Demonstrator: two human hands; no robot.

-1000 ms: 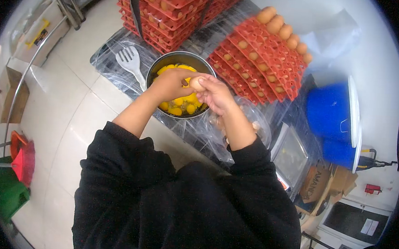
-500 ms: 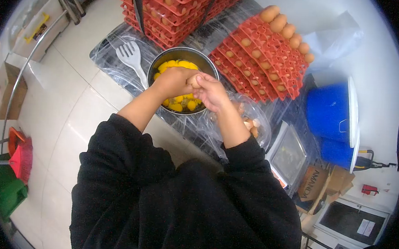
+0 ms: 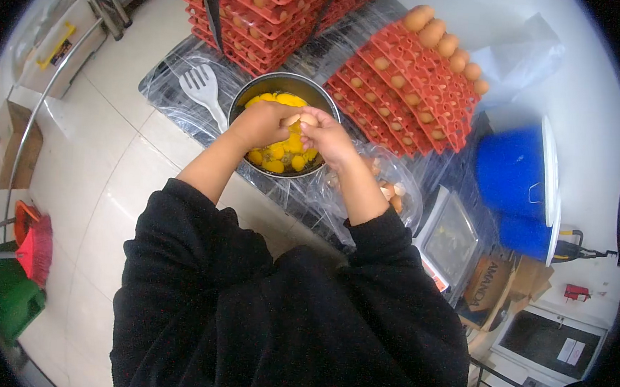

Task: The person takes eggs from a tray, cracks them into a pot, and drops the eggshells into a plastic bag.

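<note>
Over a dark round pot (image 3: 241, 93) my two hands hold an egg (image 3: 309, 120) whose shell has parted into two halves. My left hand (image 3: 263, 125) grips one half and my right hand (image 3: 329, 139) the other. Several yellow yolks (image 3: 273, 152) lie in clear liquid in the pot. A clear plastic bag (image 3: 409, 199) with broken eggshells (image 3: 393, 192) lies beside my right wrist. Left of the pot rests a pale slotted spatula (image 3: 201, 90), its handle toward the rim.
Red egg trays (image 3: 408, 93) with eggs on top stand right of the pot. A taller strapped tray stack (image 3: 256, 27) rises behind it. A scale (image 3: 449, 237), blue buckets (image 3: 514, 167) and a cardboard box (image 3: 487, 286) are at the right.
The egg, which looked whole a second ago, is now split, one half in each hand. My hands remain above the pot, with the fingertips slightly farther apart.
</note>
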